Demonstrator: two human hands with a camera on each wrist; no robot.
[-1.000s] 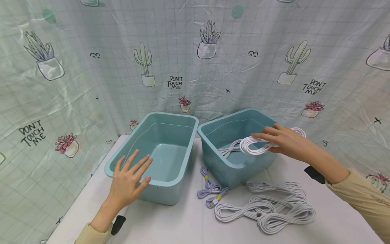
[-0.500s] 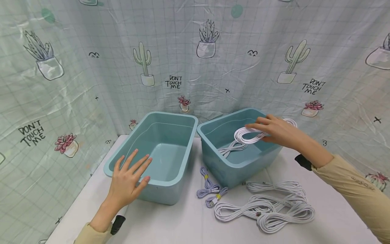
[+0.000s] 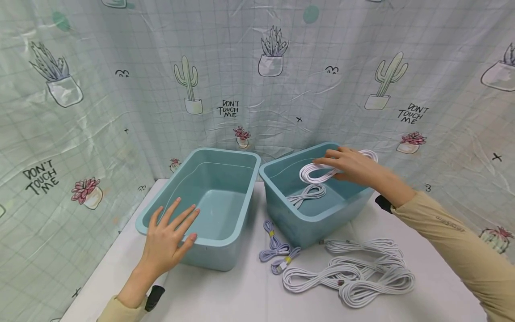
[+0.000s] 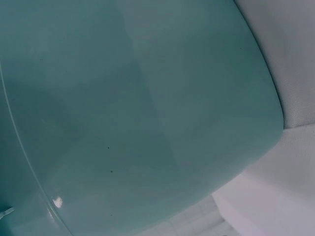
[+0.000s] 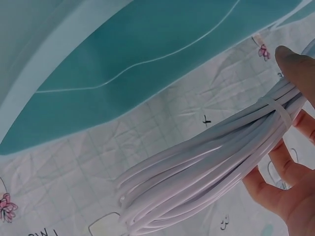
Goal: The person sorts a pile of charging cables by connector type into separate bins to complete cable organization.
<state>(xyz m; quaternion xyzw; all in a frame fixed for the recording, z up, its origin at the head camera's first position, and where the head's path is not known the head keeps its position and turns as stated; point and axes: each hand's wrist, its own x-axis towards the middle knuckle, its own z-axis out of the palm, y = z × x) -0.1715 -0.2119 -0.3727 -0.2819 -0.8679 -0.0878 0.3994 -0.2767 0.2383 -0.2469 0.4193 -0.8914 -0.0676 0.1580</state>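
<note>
Right hand [image 3: 356, 166], frame centre-right, fingers curled round a white cable bundle [image 3: 318, 171] above the right bin [image 3: 311, 223]. Left hand [image 3: 169, 237], lower left, fingers spread flat on the left bin [image 3: 225, 243] rim.

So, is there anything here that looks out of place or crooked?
Only a small thing: the right bin sits turned at an angle, while the left bin lies squarer to the table edge. Nothing looks spilled or broken. The white cable bundles and two purple cables lie loose on the table.
</note>
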